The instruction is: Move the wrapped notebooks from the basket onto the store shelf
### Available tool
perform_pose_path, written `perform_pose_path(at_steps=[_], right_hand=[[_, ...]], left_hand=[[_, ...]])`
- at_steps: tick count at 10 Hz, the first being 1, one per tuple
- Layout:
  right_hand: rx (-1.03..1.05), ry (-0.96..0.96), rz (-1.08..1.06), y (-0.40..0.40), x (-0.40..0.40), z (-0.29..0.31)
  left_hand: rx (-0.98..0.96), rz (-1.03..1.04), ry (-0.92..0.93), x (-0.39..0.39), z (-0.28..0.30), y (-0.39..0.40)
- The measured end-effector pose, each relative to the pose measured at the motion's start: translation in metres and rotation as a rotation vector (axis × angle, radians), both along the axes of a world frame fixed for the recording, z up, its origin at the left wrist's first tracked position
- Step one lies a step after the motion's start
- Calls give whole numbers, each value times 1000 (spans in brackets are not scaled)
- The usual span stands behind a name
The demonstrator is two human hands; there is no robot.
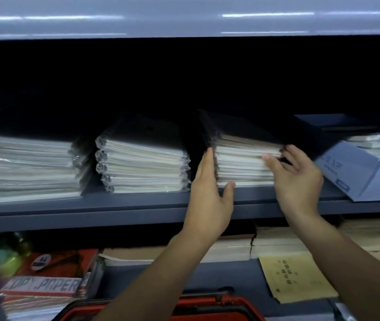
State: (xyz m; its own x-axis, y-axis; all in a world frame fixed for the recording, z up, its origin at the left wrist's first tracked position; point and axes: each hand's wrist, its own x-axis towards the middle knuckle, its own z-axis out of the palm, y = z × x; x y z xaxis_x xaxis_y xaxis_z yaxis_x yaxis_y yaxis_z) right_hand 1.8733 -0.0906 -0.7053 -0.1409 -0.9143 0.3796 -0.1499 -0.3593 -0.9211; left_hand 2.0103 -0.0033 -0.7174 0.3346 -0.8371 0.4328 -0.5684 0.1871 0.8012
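Observation:
A stack of wrapped notebooks [242, 161] with a dark cover on top sits on the grey-blue store shelf [115, 205], right of centre. My left hand [210, 195] lies flat against the stack's left side, thumb under its front bottom edge. My right hand [298, 179] clasps the stack's right front corner, with the thumb on the page edges and the fingers around the right side. The red basket [210, 308] with a black handle shows at the bottom edge below my arms; its contents are hidden.
Two more wrapped notebook stacks stand to the left, one in the middle [142, 165] and one at far left [22, 167]. A blue cardboard box [358, 174] sits right of my hands. Below lie a tan booklet [295, 276] and red copy-paper packs [45, 283]. An upper shelf [184, 17] overhangs.

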Motion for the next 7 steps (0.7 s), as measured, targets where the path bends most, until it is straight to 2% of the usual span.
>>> perform_pose_path(at_steps=[1, 2, 5, 6, 7], right_hand=[[54, 107, 117, 4, -11, -1], [72, 216, 249, -1, -23, -1], [70, 216, 187, -13, -21, -6], [92, 233, 195, -5, -25, -4], [59, 230, 175, 32, -30, -2]], left_hand=[[22, 44, 49, 0, -2, -3], [32, 150, 14, 1, -5, -15], [12, 218, -47, -2, -7, -25], [31, 176, 6, 1, -9, -25], [-39, 62, 130, -5, -5, -5]])
